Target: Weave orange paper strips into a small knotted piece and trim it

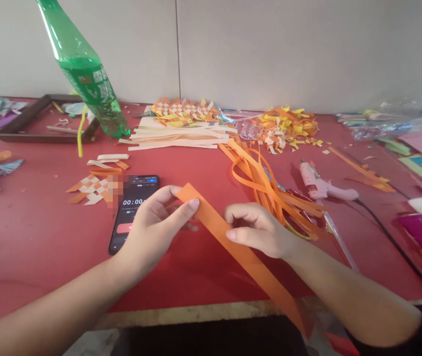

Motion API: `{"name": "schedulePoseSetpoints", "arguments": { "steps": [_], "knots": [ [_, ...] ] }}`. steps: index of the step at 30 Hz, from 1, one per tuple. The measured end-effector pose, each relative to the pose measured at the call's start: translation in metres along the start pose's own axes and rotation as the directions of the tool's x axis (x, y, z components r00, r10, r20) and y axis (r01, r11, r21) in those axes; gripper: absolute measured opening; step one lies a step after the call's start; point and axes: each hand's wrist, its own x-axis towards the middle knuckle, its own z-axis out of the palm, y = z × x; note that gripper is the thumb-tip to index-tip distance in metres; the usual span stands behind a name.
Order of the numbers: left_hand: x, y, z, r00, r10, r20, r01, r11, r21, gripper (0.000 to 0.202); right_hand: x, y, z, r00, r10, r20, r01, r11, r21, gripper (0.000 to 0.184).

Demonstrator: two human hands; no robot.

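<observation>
A wide orange paper strip (pixel 250 254) slants across the middle of the head view, from my left hand down over the table's front edge. My left hand (pixel 161 225) pinches its upper end, thumb on top and fingers behind. Partway along the strip, my right hand (pixel 257 230) is closed at its right edge, the thumb lying on the paper and the fingers curled. Just behind my left hand lies a phone (pixel 134 198) with a timer on its screen. A bundle of narrow orange strips (pixel 259 183) rests beyond my right hand.
A green bottle (pixel 88 84) leans near a dark frame (pixel 18 118). Pale strips (pixel 181 136), woven pieces (pixel 185 109) and a yellow-orange paper pile (pixel 288 123) line the back. A woven piece (pixel 92 188) lies left; a glue gun (pixel 322 185) with a black cord (pixel 392 242) lies right.
</observation>
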Motion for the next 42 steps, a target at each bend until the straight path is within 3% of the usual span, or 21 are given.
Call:
{"name": "schedulePoseSetpoints", "arguments": {
  "steps": [3, 10, 16, 21, 27, 37, 42],
  "knots": [
    [0.001, 0.000, -0.002, 1.000, -0.024, -0.009, 0.024, 1.000, 0.018, 0.018, 0.001, -0.001, 0.002, 1.000, -0.006, -0.026, 0.006, 1.000, 0.018, 0.021],
    [-0.007, 0.000, 0.003, 0.985, -0.131, 0.115, 0.102, 0.968, 0.230, 0.022, 0.003, -0.002, 0.008, 0.986, -0.065, -0.151, 0.068, 0.998, 0.016, 0.010],
    [-0.007, 0.002, 0.005, 0.994, -0.072, 0.077, 0.054, 0.976, 0.210, 0.025, 0.003, -0.002, 0.008, 0.990, -0.034, -0.136, 0.038, 0.999, 0.030, 0.012],
    [-0.009, -0.001, 0.004, 0.992, -0.034, 0.123, -0.013, 0.933, 0.359, 0.023, 0.004, -0.003, 0.012, 0.976, -0.068, -0.208, 0.083, 0.994, 0.064, 0.007],
    [-0.011, -0.008, 0.006, 0.985, -0.051, 0.163, -0.016, 0.923, 0.384, 0.022, 0.004, -0.002, 0.013, 0.967, -0.073, -0.246, 0.094, 0.993, 0.076, 0.008],
    [-0.009, -0.009, 0.007, 0.982, -0.056, 0.181, -0.027, 0.903, 0.429, 0.015, 0.004, 0.002, 0.015, 0.974, -0.083, -0.212, 0.092, 0.995, 0.033, 0.006],
    [-0.010, -0.009, 0.006, 0.979, 0.001, 0.204, -0.096, 0.886, 0.453, 0.016, 0.003, 0.000, 0.015, 0.979, -0.068, -0.194, 0.075, 0.997, 0.032, 0.008]
  ]
}}
